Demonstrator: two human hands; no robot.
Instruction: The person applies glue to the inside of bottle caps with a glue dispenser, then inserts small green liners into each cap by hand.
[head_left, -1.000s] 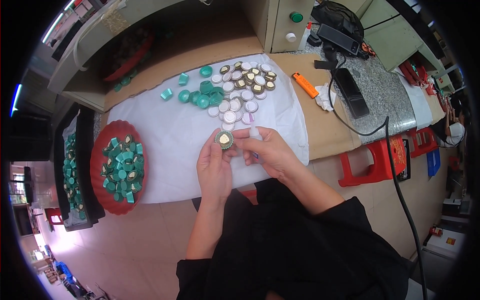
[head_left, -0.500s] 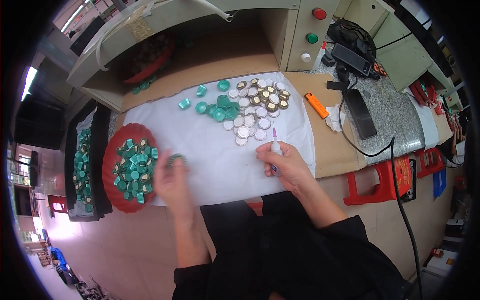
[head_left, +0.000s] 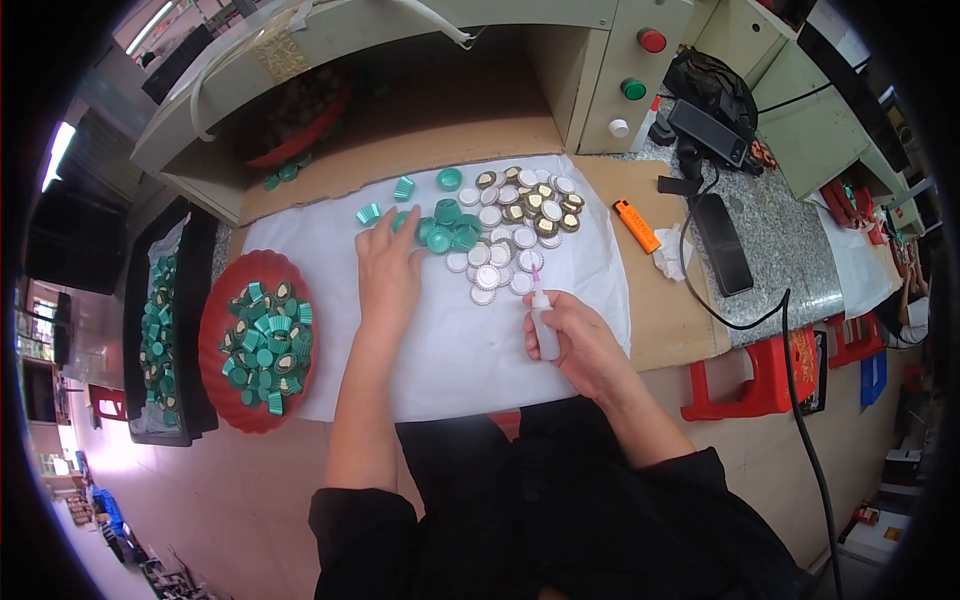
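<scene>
My left hand (head_left: 388,262) reaches over the white sheet (head_left: 440,350) with its fingers stretched apart. Its fingertips are at a green fluted cup (head_left: 402,220), which they partly cover. Beside them lies a cluster of similar green cups (head_left: 440,238). My right hand (head_left: 580,345) is closed round a small translucent squeeze bottle (head_left: 546,335) with a thin pink nozzle pointing up and away. Just beyond the nozzle lie many round caps (head_left: 487,277), some white side up and others gold. On the left, a red scalloped bowl (head_left: 212,350) holds green cups with pale gold centres.
A black tray (head_left: 185,420) with more green pieces stands left of the bowl. An orange cutter-like tool (head_left: 636,226), crumpled tissue (head_left: 672,262) and black phone (head_left: 722,245) lie right. A black cable (head_left: 760,325) hangs over the edge by a red stool (head_left: 745,385).
My left hand has moved from beside the red bowl, where it held a green piece, up and right to the loose cups. The bottle in my right hand has shifted slightly nearer.
</scene>
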